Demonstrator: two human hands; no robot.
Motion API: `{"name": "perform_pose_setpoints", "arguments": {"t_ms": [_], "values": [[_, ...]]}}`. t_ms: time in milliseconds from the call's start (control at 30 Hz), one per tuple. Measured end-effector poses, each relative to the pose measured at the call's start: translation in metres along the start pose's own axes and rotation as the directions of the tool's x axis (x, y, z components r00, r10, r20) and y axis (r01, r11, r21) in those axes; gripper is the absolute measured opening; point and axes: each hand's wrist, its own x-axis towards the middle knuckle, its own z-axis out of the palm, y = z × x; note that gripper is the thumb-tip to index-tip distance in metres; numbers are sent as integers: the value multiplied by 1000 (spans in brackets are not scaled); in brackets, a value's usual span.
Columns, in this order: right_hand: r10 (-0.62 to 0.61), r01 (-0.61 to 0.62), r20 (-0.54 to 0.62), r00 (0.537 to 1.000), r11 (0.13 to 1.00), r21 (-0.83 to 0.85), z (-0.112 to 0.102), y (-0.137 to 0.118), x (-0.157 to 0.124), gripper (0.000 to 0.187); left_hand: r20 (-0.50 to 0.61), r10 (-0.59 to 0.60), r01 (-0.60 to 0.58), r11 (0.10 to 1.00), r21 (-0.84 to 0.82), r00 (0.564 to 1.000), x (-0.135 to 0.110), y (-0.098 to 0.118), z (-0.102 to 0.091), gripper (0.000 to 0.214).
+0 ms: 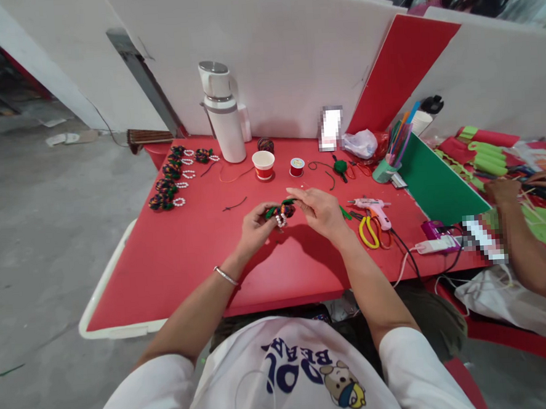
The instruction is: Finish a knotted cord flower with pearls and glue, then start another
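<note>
Over the middle of the red table (174, 260), my left hand (255, 228) is closed around a small dark multicoloured craft ornament with a white bead loop (283, 214). My right hand (320, 209) pinches a thin green strand at the ornament's top, fingers pressed together. Both hands hover just above the tabletop. A silver bracelet (225, 275) sits on my left wrist.
Several finished ornaments with bead rings (170, 180) lie at far left. A white thermos (223, 112), paper cup (264, 165), red thread spool (297, 166), glue gun (375, 209) and yellow scissors (368, 232) surround my hands. Another person's arm (519, 232) works on green pieces at right.
</note>
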Motion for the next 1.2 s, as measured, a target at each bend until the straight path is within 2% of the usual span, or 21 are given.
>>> {"name": "perform_pose_setpoints", "arguments": {"t_ms": [200,367,567,833,1200], "values": [[-35,35,-3,999,999,11,-2,-1,0,48,20,-48,49,996,-70,999,1,0,-1,38],[-42,43,-8,999,998,47,-2,-1,0,42,34,-86,89,989,-121,996,1,3,1,40],[72,-71,1,997,974,216,2,-5,-4,42,40,-151,155,975,-161,988,1,5,1,42],[171,-169,31,985,899,405,9,-5,-8,58,61,-179,187,965,-184,982,3,1,0,42],[296,-278,22,955,865,418,15,1,-8,27,76,-289,299,923,-243,954,3,9,5,48]]}}
